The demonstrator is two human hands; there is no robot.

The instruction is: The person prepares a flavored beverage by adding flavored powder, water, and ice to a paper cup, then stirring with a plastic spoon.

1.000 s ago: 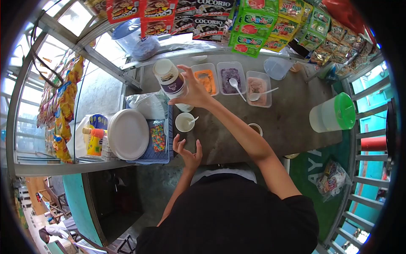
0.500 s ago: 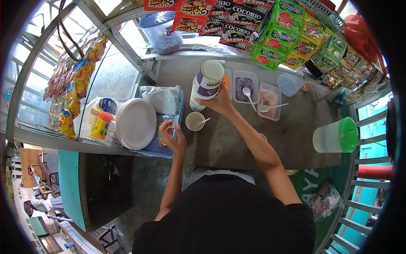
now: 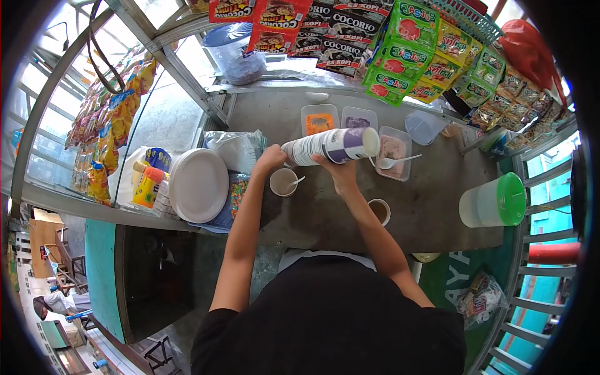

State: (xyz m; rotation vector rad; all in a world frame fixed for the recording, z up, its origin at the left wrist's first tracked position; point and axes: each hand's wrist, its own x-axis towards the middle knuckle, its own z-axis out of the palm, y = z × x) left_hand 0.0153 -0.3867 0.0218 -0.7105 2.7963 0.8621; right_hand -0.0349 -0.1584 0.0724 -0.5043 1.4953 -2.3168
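A long stack of paper cups [image 3: 312,149], white with a purple band at one end, lies tilted nearly level above the counter. My right hand [image 3: 339,172] is wrapped round its middle from below. At the stack's left end, my left hand [image 3: 270,159] is closed with its fingers on the end cups; the fingertips are partly hidden. Just beneath, a paper cup [image 3: 279,182] with a white spoon in it stands upright on the counter. Another cup [image 3: 379,211] holding something brownish stands near my right forearm.
Behind the stack are tubs of orange [image 3: 320,122], purple [image 3: 359,119] and pink [image 3: 392,149] contents. A stack of white plates [image 3: 199,182] and a bag of coloured sprinkles [image 3: 239,194] are at left. A green-lidded container [image 3: 481,205] stands at right. Sachets [image 3: 409,30] hang overhead.
The cup stack has swung from upright to nearly level, its banded end now pointing right. My left hand has moved up from beside the tray and closed on the stack's left end.
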